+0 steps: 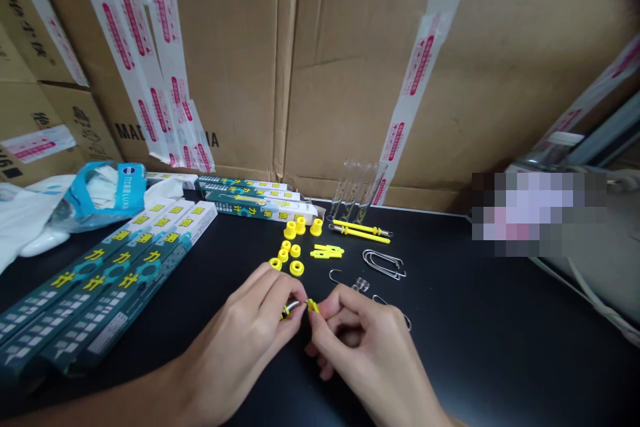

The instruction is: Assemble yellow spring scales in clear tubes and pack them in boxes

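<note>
Head view: your hands met low in the centre of the frame, above the black bench top [480, 347]. Your left hand [240, 340] had its fingers closed narrowly on a small metal tube [293, 307], its far end tipped with yellow. Your right hand [365, 340] held a small yellow plastic piece [313, 306] in a tight fingertip pinch, right at the tube's tip. Both parts looked light and stiff; the smooth metal seemed likely to slip, so the plastic offered the surer hold. Just above your hands lay yellow plastic collars [297, 267], and to their right a coil spring [361, 285] and wire hooks [336, 276]. Teal-printed boxes [100, 287] lay at left.
</note>
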A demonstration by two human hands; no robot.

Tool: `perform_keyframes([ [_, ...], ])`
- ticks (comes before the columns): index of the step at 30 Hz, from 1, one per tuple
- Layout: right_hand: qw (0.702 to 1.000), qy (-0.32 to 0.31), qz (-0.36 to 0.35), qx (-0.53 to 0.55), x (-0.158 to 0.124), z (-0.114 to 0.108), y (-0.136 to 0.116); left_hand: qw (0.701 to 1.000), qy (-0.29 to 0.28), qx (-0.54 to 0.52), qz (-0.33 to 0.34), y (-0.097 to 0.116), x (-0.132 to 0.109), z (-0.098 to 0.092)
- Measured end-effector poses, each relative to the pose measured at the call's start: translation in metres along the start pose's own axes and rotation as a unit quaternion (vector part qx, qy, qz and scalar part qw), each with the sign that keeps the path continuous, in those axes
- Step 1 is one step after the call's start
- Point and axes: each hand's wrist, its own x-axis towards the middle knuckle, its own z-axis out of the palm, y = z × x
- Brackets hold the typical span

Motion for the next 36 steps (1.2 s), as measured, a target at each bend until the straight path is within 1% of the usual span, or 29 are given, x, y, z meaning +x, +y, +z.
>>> perform_keyframes([
  [7, 1.000, -0.011, -0.007, 0.020, 0.000, 0.001, 0.002, 0.999, -0.014, 0.003, 0.036, 0.002, -0.003, -0.001],
  [9, 0.999, -0.017, -0.002, 0.040, 0.000, 0.000, 0.004, 0.999, -0.005, 0.000, 0.032, 0.001, -0.003, -0.001],
  [14, 0.995, -0.025, 0.015, 0.100, 0.002, 0.000, 0.008, 0.997, 0.047, -0.055, -0.041, -0.005, -0.007, 0.004],
  [19, 0.994, -0.041, 0.016, 0.104, 0.004, -0.002, 0.008, 0.988, 0.070, -0.108, -0.089, -0.013, -0.009, 0.007],
  [21, 0.993, -0.036, 0.013, 0.109, 0.005, -0.002, 0.008, 0.985, 0.058, -0.124, -0.103, -0.016, -0.009, 0.006],
  [25, 0.994, -0.023, -0.002, 0.104, 0.005, -0.005, 0.009, 0.981, -0.005, -0.130, -0.144, -0.019, -0.008, 0.003],
  [27, 0.997, -0.026, -0.029, 0.070, 0.002, -0.008, 0.008, 0.978, -0.044, -0.133, -0.156, -0.017, -0.008, 0.001],
  [30, 0.994, -0.027, -0.103, -0.022, -0.002, -0.013, 0.005, 0.970, -0.091, -0.154, -0.164, -0.011, -0.007, -0.003],
  [33, 0.976, -0.006, -0.189, -0.111, -0.003, -0.016, 0.003, 0.961, -0.111, -0.180, -0.179, -0.005, -0.004, -0.007],
  [36, 0.950, 0.001, -0.265, -0.162, -0.002, -0.017, 0.004, 0.953, -0.130, -0.198, -0.189, -0.002, -0.002, -0.010],
])
